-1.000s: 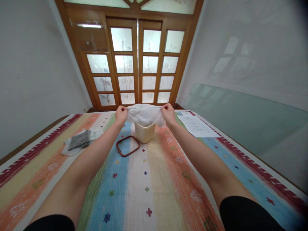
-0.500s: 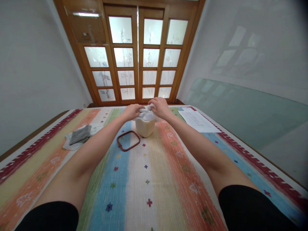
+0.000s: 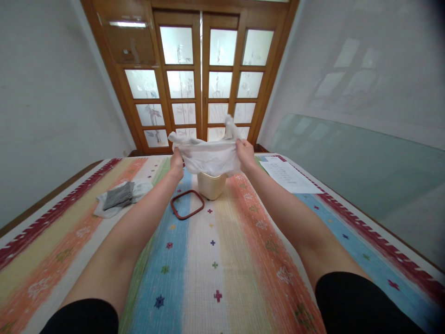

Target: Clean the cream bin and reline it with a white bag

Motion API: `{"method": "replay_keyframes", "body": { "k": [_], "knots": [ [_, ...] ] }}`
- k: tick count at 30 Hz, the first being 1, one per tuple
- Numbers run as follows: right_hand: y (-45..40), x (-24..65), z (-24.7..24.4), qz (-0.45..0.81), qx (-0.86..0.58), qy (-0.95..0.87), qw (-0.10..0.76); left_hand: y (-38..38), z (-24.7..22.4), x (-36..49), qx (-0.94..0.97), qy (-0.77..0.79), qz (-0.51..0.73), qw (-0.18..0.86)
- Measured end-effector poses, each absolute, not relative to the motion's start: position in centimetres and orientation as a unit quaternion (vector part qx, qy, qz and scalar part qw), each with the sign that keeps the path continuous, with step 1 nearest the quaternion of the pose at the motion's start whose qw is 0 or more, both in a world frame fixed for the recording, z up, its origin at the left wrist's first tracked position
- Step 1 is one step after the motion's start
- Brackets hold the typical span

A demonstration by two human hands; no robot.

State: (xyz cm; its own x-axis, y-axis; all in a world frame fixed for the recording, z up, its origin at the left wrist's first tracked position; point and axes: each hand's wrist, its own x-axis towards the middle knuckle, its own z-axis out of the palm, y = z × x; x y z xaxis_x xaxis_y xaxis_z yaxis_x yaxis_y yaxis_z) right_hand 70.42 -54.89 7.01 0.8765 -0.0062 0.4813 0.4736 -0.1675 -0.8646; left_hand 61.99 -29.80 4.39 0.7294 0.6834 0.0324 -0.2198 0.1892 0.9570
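White bag: A thin, pale sheet that looks like a bag [image 3: 208, 158] stretches between two hands above the cream bin at the far middle of the worktop [image 3: 239, 260]; whether it touches the rim cannot be told.
Left hand: The left hand [image 3: 177, 162] has its fingers closed on the bag's left edge, some of them hidden by the folds.
Right hand: The right hand [image 3: 246, 153] has its fingers clamped on the right edge, while a loose peak rises beside it. A harder pull either way could tear such thin material or slip it from a light pinch.
Cream bin: The bin [image 3: 212, 186] stands upright below, with no hand bracing it. It looks light, so a downward tug or a snag on a corner could tip it or slide it along the cloth.
Brown frame: A rounded, four-sided frame [image 3: 192, 214] lies flat just to the near left of the bin, close enough to be knocked should the bin shift.
Grey cloth: A folded cloth [image 3: 119, 195] rests on white material at left, near the left forearm; a careless sweep could drag it.
Printed paper: A sheet [image 3: 290, 175] lies at far right, beyond the right forearm, at less risk.
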Motion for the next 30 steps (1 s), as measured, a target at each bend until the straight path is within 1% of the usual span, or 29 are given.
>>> {"method": "replay_keyframes", "body": {
  "k": [1,3,5,6,7,9,11,12,13,15,17,19,21,23,26,28,30],
  "knots": [
    [-55.1,70.8,6.7,-0.187,-0.707,-0.137,0.668,-29.6,4.1,61.8,0.522,0.213,0.3,0.77],
    [-55.7,71.2,6.3,-0.192,-0.658,-0.106,0.72,-28.9,3.6,61.3,0.485,0.201,0.305,0.795],
    [-56.6,71.1,6.1,-0.205,-0.638,-0.096,0.736,-28.1,3.4,60.7,0.497,0.193,0.321,0.783],
    [-57.2,70.8,6.1,-0.21,-0.632,-0.091,0.74,-27.7,3.4,60.4,0.515,0.199,0.342,0.761],
    [-57.7,70.4,6.3,-0.213,-0.629,-0.09,0.743,-27.3,3.6,60.1,0.539,0.207,0.375,0.725],
    [-58.6,69.5,6.6,-0.212,-0.628,-0.099,0.742,-27.1,4.4,59.4,0.602,0.199,0.464,0.619],
    [-59.2,68.4,7.0,-0.203,-0.644,-0.125,0.726,-27.9,5.6,58.6,0.677,0.137,0.53,0.493],
    [-59.4,68.0,7.1,-0.2,-0.659,-0.141,0.711,-28.6,6.2,58.1,0.718,0.09,0.534,0.437],
    [-59.4,67.6,7.1,-0.199,-0.676,-0.157,0.692,-29.6,6.8,57.6,0.763,0.038,0.512,0.393],
    [-59.4,67.0,6.9,-0.203,-0.713,-0.179,0.647,-31.9,7.6,56.7,0.851,-0.06,0.427,0.301],
    [-59.4,66.7,6.2,-0.205,-0.761,-0.186,0.587,-34.0,7.7,55.9,0.913,-0.1,0.34,0.204],
    [-59.5,66.6,5.6,-0.192,-0.817,-0.195,0.508,-35.5,7.1,55.5,0.946,-0.1,0.276,0.137],
    [-59.6,66.3,5.3,-0.161,-0.866,-0.219,0.42,-36.3,6.3,55.3,0.96,-0.097,0.243,0.105],
    [-59.4,65.8,5.3,-0.129,-0.89,-0.247,0.361,-36.7,5.7,55.5,0.963,-0.113,0.226,0.095],
    [-58.3,64.9,6.2,-0.11,-0.887,-0.29,0.342,-37.0,5.2,56.1,0.964,-0.154,0.201,0.083],
    [-57.1,64.8,6.9,-0.114,-0.878,-0.324,0.334,-37.1,5.2,56.5,0.967,-0.173,0.172,0.069],
    [-55.9,65.1,7.5,-0.123,-0.874,-0.355,0.308,-37.2,5.4,56.8,0.973,-0.178,0.135,0.056]
  ]
}}
